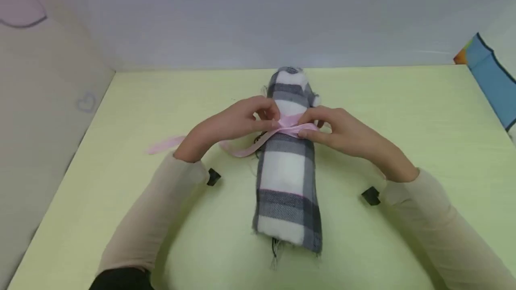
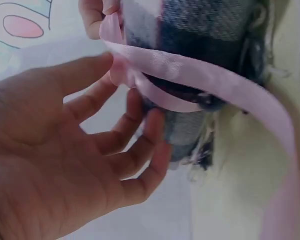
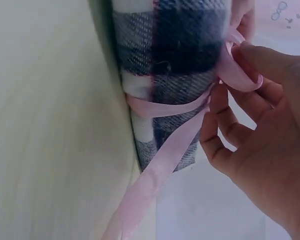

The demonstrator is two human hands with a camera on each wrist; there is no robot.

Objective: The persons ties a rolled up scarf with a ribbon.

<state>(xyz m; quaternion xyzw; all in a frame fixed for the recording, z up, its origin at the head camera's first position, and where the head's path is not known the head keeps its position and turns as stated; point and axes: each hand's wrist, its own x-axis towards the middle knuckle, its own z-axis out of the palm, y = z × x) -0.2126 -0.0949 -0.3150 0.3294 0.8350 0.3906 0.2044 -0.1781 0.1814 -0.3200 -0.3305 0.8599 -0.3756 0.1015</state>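
A fringed plaid scarf (image 1: 282, 167), folded into a long, narrow bundle, lies in the middle of a pale yellow-green tabletop (image 1: 395, 102), its length running away from the person. Broad white blocks alternate with charcoal-grey and nearly black bands, and thin pinkish-red lines edge some of the checks. The weave looks soft and woolly, with a twill-like grain in the dark squares. The far end is rounded and a little bunched; the near end lies flatter and slightly wider, with a ragged edge from which pale threads and a dark strand straggle onto the table. More dark and light fringe pokes out along the bundle's left side.

A light pink satin ribbon (image 1: 289, 121) wraps the bundle a little beyond its middle, crossing on top. It is smooth and faintly shiny, with soft creases. One length curves off the left side, and a pink end shows on the table beyond the left wrist.

The left hand (image 1: 242, 117) pinches the ribbon by the crossing, thumb and forefinger nearly together. The right hand (image 1: 344, 133) holds a small loop of it between thumb and fingers, the gap narrow. Both wrists emerge from beige sleeves (image 1: 439, 218).
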